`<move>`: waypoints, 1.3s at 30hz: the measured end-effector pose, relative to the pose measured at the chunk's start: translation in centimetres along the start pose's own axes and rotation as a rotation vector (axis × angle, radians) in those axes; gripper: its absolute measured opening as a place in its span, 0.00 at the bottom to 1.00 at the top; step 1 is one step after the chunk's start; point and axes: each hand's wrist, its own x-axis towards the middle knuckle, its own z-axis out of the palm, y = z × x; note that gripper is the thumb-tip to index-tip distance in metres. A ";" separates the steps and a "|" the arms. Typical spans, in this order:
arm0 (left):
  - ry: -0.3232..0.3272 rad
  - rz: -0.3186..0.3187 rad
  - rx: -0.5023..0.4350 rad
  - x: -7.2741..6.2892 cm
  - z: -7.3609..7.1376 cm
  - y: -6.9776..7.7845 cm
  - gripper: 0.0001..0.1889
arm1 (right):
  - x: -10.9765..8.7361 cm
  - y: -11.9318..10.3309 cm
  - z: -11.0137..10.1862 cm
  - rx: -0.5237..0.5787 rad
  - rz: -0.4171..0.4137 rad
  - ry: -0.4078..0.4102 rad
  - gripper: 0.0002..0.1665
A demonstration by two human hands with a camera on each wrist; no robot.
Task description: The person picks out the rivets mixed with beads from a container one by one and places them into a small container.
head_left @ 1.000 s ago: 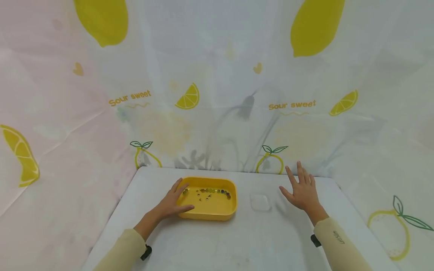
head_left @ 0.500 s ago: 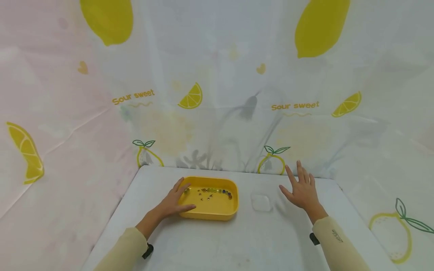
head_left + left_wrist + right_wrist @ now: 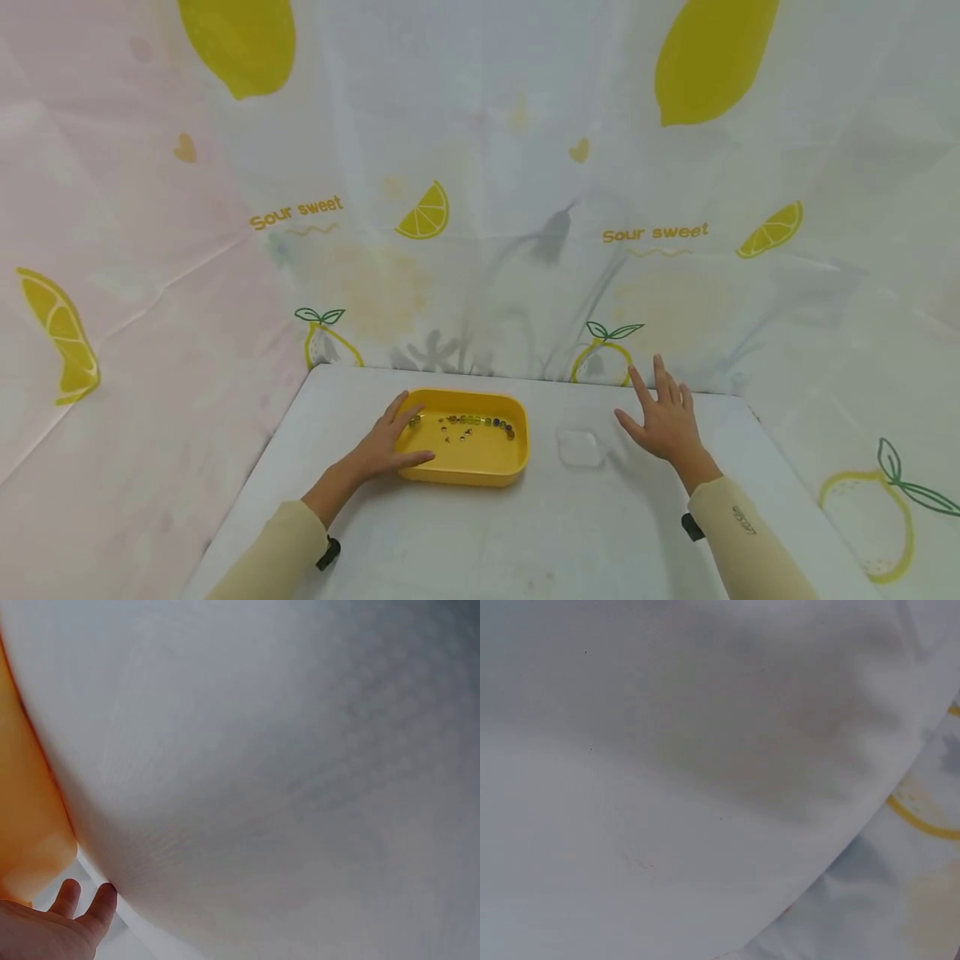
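Observation:
A yellow rectangular tray [image 3: 480,460] sits on the white table. Inside it, a curved row of green, amber and blue glass-like beads [image 3: 477,421] lines the far side, with several tiny shiny pieces [image 3: 462,435] nearer the middle. My left hand [image 3: 377,448] is at the tray's left end, fingers spread and overlapping its rim; part of the hand and the tray's side [image 3: 34,817] show in the left wrist view. To the right lies a clear, rounded-square dish-like piece [image 3: 581,447]. Beyond it, my right hand [image 3: 667,423] is spread above the table, holding nothing.
The white tabletop [image 3: 480,542] ends at a lemon-printed curtain [image 3: 517,275], which also stands along both sides. In the right wrist view, the hand's shadow falls on the tabletop [image 3: 667,885] near its edge.
The head view has turned slightly, so the tray and curtain appear a little further right. Both hands keep their spread pose; the tray's contents stay as they were.

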 end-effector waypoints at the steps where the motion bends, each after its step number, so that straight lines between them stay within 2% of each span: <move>1: 0.001 0.000 0.002 0.0 0.0 0.0 0.50 | 0.1 -0.1 -0.1 0.002 0.002 -0.003 0.48; 13: 0.003 -0.007 0.011 0.4 -0.9 0.0 0.51 | 1.2 -0.4 -0.3 0.015 -0.012 0.011 0.48; 17: 0.010 0.010 -0.008 0.4 -0.7 0.0 0.51 | 1.3 -0.5 0.0 0.005 -0.019 0.012 0.50; 22: 0.029 0.018 -0.005 0.1 -0.1 -0.1 0.51 | 0.9 -0.9 0.5 -0.009 -0.058 0.054 0.51; 27: -0.009 -0.004 0.005 -0.4 0.5 -0.2 0.51 | 0.1 -1.3 0.8 -0.007 -0.088 0.058 0.51; 31: 0.025 0.007 0.000 -0.2 0.4 -0.1 0.50 | 0.4 -1.6 0.9 -0.003 -0.105 0.101 0.51; 36: 0.002 -0.017 -0.004 -0.3 0.3 -0.2 0.50 | 0.7 -1.8 1.3 -0.014 -0.130 0.111 0.51; 39: 0.001 -0.005 0.009 -0.3 0.2 -0.3 0.51 | 0.9 -1.9 1.2 -0.007 -0.130 0.114 0.51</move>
